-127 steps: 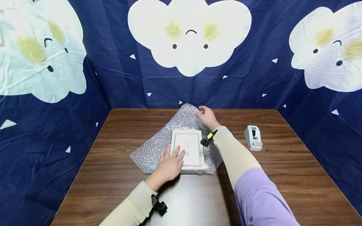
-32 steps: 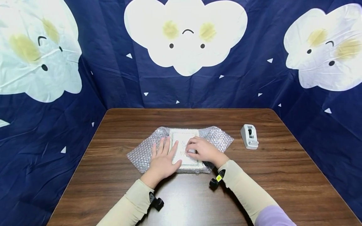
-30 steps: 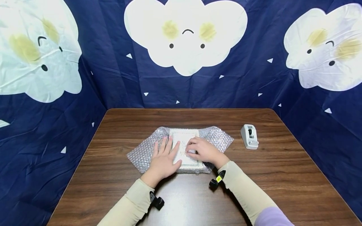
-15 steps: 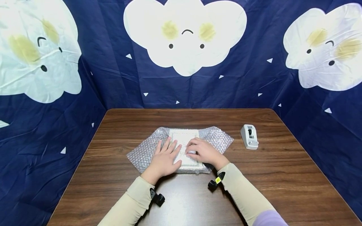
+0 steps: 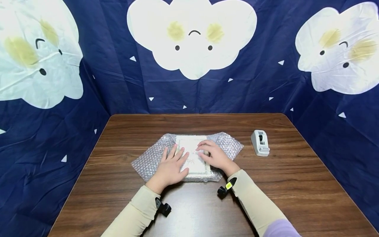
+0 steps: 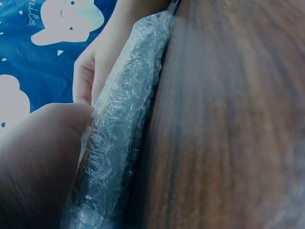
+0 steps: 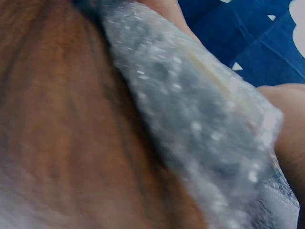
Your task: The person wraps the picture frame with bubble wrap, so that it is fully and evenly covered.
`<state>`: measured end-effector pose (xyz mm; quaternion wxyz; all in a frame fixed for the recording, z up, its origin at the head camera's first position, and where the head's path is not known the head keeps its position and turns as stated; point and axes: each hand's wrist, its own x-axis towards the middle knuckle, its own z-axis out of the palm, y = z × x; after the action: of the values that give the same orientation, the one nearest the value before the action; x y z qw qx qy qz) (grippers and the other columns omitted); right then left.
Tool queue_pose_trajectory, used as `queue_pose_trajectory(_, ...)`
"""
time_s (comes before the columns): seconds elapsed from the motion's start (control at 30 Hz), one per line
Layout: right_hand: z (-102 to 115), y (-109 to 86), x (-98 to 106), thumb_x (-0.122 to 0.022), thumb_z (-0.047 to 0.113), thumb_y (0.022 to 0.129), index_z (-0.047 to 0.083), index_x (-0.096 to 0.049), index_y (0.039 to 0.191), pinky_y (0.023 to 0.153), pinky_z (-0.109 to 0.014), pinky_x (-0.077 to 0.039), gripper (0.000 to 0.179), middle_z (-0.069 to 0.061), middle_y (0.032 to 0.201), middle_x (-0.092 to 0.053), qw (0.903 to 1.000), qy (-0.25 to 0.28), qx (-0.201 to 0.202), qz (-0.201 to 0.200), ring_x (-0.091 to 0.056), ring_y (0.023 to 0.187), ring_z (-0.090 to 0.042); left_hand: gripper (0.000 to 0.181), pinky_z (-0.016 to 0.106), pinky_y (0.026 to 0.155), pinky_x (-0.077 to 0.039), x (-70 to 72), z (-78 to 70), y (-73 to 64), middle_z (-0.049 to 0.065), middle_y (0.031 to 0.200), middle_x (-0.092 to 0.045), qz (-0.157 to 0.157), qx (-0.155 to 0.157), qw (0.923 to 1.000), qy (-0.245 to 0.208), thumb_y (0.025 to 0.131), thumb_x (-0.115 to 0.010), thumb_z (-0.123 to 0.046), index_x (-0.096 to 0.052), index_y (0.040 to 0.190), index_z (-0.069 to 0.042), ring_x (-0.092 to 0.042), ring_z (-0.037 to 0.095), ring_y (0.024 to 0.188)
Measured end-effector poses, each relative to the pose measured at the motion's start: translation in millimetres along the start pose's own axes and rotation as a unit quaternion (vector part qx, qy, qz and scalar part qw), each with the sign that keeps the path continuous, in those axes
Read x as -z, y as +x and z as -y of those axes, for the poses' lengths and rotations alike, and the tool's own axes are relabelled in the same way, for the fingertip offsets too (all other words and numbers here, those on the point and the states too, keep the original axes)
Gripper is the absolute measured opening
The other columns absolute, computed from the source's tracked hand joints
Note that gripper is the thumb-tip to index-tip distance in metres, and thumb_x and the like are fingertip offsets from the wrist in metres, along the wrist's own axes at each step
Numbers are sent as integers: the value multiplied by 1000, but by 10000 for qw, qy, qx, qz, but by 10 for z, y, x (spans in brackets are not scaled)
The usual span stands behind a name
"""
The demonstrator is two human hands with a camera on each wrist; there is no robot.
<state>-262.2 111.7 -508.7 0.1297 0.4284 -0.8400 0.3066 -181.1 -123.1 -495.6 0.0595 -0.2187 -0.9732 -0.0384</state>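
A light picture frame (image 5: 193,166) lies on a sheet of bubble wrap (image 5: 153,158) in the middle of the table, a layer of the wrap over its face. My left hand (image 5: 170,169) rests on the frame's left side with its fingers spread. On the right side of the frame rests my right hand (image 5: 215,154), fingers slightly bent and thumb apart, with nothing pinched between them. In the left wrist view, bubble wrap (image 6: 121,119) covers the near edge of the frame. The right wrist view shows the same bubble-wrapped edge (image 7: 181,105), blurred.
A white tape dispenser (image 5: 260,143) stands on the wooden table (image 5: 296,184) to the right. One flap of bubble wrap (image 5: 228,144) spreads out right of the frame. A dark blue curtain (image 5: 118,82) with white clouds hangs behind the table and along both sides.
The far corner of the bubble wrap has come down over the frame, and my right hand has moved from that corner onto the frame. Just now the right fingers have loosened and shifted slightly.
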Motion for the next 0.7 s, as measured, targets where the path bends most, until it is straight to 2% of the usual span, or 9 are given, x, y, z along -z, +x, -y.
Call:
queue_pose_trajectory(0.17, -126, -20, 65, -57, 31, 90, 11, -54, 127, 97, -47, -36, 43, -7, 131, -48, 9964, -240, -800, -134, -42, 121, -24, 62, 54, 107, -2, 0, 8, -3, 1, 148, -27, -1, -10, 10000, -21, 89, -35, -55, -36, 142, -24, -5, 28, 139)
queue_pose_trajectory(0.37, -396, -137, 138, -47, 42, 93, 14, -42, 138, 102, -49, -28, 54, -6, 142, -36, 9842, -407, -1716, 168, -32, 130, -27, 62, 56, 107, -5, -3, 10, -4, 1, 148, -28, -44, -49, 10000, -45, 89, -35, -55, -37, 142, -23, -7, 29, 138)
queue_pose_trajectory(0.57, -597, -284, 277, -44, 44, 94, 17, -41, 140, 107, -53, -12, 52, -8, 145, -33, 9717, -812, -2179, 414, -22, 135, -32, 62, 56, 106, -6, -11, 9, -3, 1, 148, -28, -85, -40, 9999, -48, 89, -36, -54, -37, 142, -22, -8, 30, 138)
queue_pose_trajectory(0.7, -685, -376, 380, -42, 41, 95, 16, -43, 139, 107, -53, -11, 50, -9, 144, -35, 9635, -1041, -2442, 344, -23, 134, -34, 62, 56, 106, -5, -9, 7, -7, 1, 148, -28, -90, -40, 9999, -72, 89, -36, -54, -37, 142, -22, -8, 30, 138)
